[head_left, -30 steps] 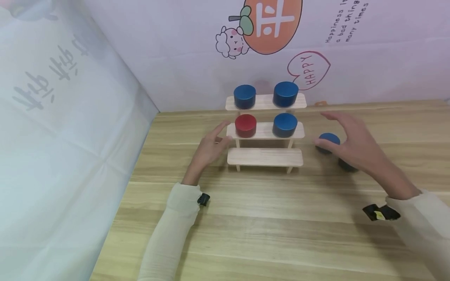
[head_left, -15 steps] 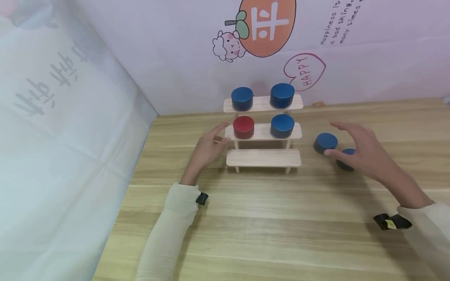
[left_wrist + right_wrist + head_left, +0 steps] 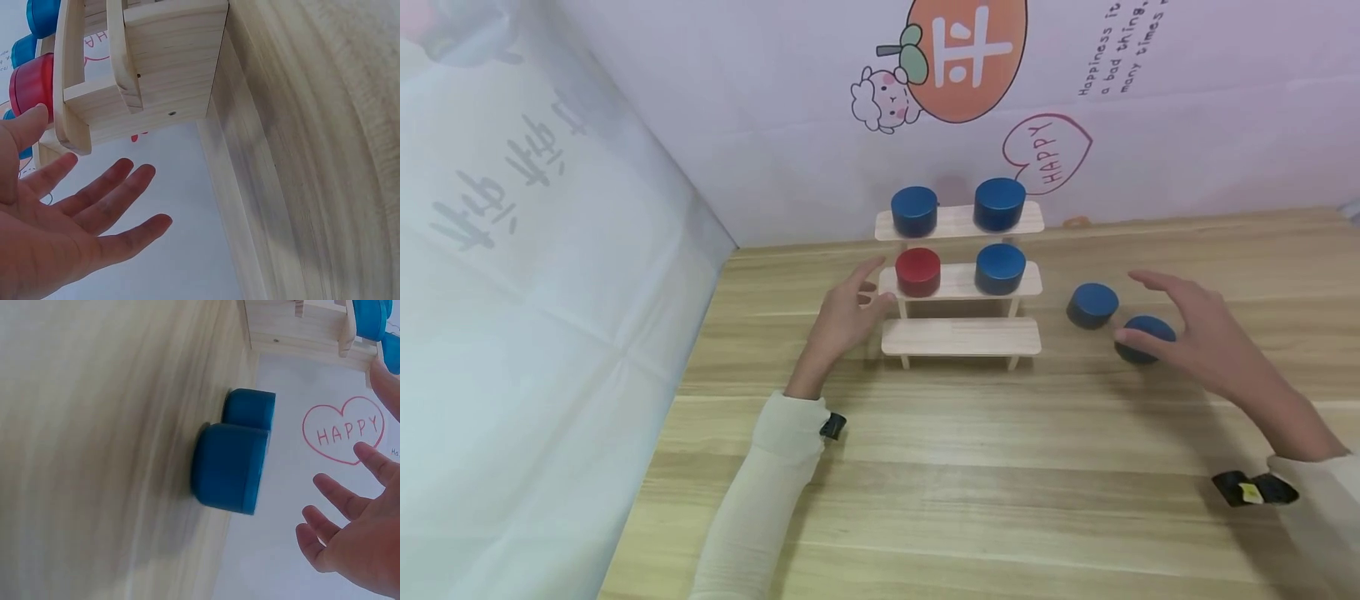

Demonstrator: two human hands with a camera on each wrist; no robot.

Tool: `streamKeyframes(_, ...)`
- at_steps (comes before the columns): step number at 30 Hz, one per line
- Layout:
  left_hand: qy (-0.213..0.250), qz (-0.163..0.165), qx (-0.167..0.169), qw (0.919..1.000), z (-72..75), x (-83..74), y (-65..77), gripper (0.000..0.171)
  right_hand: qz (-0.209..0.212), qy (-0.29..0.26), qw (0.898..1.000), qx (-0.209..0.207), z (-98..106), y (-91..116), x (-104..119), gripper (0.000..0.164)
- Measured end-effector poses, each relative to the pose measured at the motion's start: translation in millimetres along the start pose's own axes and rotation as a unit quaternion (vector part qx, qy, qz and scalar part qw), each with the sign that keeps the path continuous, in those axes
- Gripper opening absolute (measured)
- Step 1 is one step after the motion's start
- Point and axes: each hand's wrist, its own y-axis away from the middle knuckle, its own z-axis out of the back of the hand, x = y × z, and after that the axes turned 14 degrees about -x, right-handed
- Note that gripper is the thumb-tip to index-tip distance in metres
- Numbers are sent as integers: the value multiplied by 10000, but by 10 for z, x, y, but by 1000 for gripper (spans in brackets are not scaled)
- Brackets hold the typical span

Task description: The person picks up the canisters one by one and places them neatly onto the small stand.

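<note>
On our left a white cloth (image 3: 550, 333) runs along the table's edge, so we do well to keep that elbow in. Our left hand (image 3: 842, 318) is beside the left end of the rack (image 3: 962, 336), fingers spread and holding nothing; whether the thumb touches the middle shelf, we are unable to say. It seems best used as a light steady, since the legs look thin. Near that thumb the red block (image 3: 917, 273) stands upright on the middle shelf, a blue block (image 3: 1000, 269) to its right, and two more blue ones (image 3: 914, 212) stand on the top shelf; all nearly fill the depth, so a bump at the edge could tip one. Right of the rack, a strip of table (image 3: 1052, 392) leaves us finger room. Then come two loose blocks: the far one (image 3: 1092, 306) and, just beside it, the near one (image 3: 1153, 326). Our right hand (image 3: 1210, 337) hangs above the near one, thumb and fingers parted wide, gripping nothing. We judge it wise to lower straight, pinch the sides evenly, and lift toward the roomier right before crossing, lest we nudge its neighbour
</note>
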Motion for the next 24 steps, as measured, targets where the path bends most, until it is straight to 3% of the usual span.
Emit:
streamKeyframes(8,35,-74,-68,9999,25,-7,57,59,-120,109,9999,57,5,74,-94,83)
streamKeyframes(18,197,105,-44,9997,58,25,123,60,-232,-68,9997,-24,67,182,-237,80)
streamKeyframes(24,296,1,-19,9996,93,57,178,61,-381,56,9993,-23,54,252,-300,82)
